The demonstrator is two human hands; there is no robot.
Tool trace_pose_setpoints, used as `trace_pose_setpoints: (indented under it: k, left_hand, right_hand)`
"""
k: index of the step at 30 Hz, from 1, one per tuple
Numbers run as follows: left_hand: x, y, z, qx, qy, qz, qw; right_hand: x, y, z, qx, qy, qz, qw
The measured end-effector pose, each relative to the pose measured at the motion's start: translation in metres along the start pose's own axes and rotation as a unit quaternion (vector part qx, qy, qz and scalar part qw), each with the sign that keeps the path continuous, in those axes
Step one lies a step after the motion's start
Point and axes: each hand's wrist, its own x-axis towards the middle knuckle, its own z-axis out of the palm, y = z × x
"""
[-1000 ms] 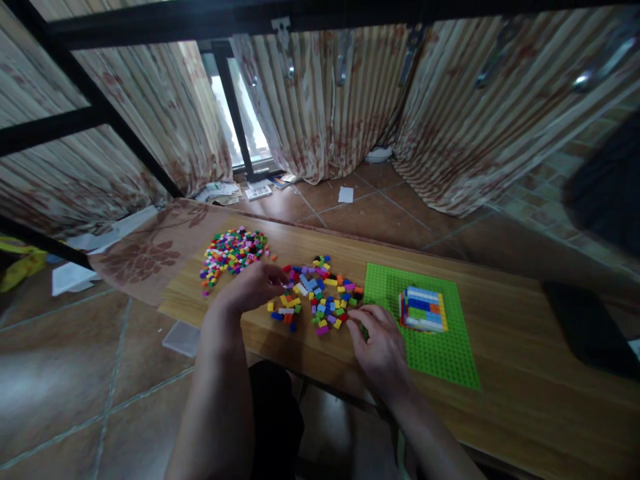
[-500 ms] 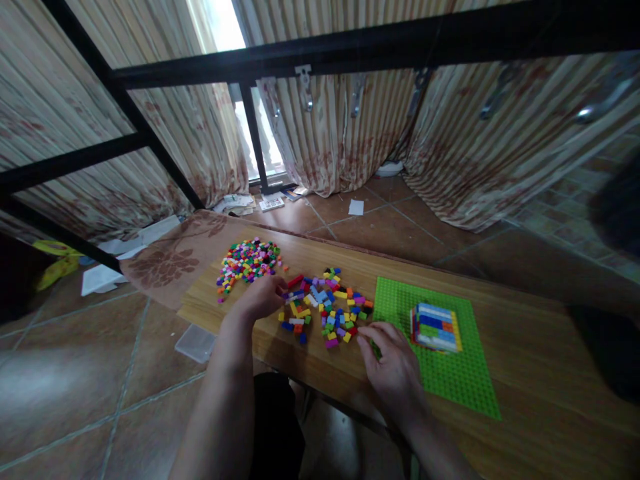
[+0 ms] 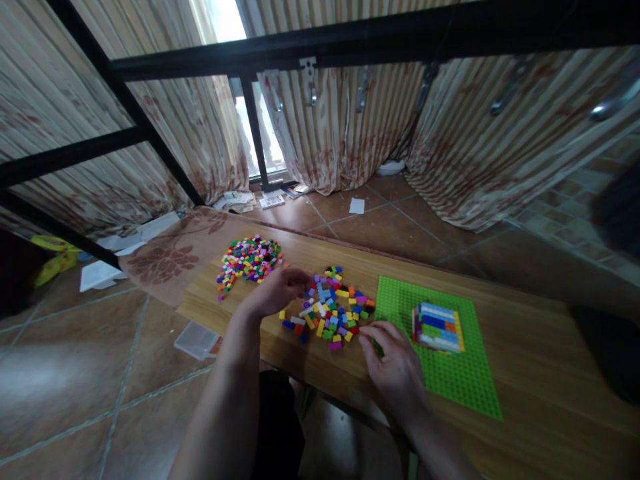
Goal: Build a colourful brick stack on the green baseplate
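My left hand point(image 3: 283, 292) is at the upper left edge of a spread of coloured building bricks point(image 3: 336, 310), its fingers curled and closed. Whatever they hold, if anything, is hidden. On the near right side of those bricks is my right hand point(image 3: 395, 357), thumb and fingertips drawn together in a pinch close to a red brick. What lies in the pinch is too small to make out. To its right, a green baseplate point(image 3: 460, 380) bears a low rectangular block of stacked bricks point(image 3: 439, 327) with a blue, white, orange and green top.
A dense heap of smaller bricks point(image 3: 253, 259) lies at the far left of the wooden table point(image 3: 545, 373). A clear plastic lid or tray point(image 3: 195, 340) is below the table's left end. Dark metal bars point(image 3: 340, 53) cross in front of the curtains. A dark object point(image 3: 607, 353) is at the right.
My left hand has moved right and slightly up over the bricks, and some near it have shifted. The long red brick is no longer visible. My right hand is almost still.
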Motion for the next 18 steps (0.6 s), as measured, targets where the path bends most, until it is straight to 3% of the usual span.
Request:
trace_pose_setpoints:
  k: [4,6,12,18]
  left_hand:
    - [0.006,-0.009,-0.002,0.066,0.141,-0.068,0.985]
    - [0.011,-0.014,0.0,0.114,0.166,-0.097,0.975]
    - [0.025,-0.018,0.011,0.262,0.12,-0.087,0.954]
    - [0.024,-0.005,0.017,0.231,0.028,-0.067,0.97]
  right_hand:
    - [-0.001,-0.001,-0.001,0.001,-0.003,-0.001,1.0]
    - [-0.001,-0.002,0.0,0.003,-0.006,0.0,1.0]
    - [0.0,-0.004,0.0,0.005,-0.012,0.015,1.0]
    - [0.001,-0.004,-0.004,0.013,-0.015,0.017,1.0]
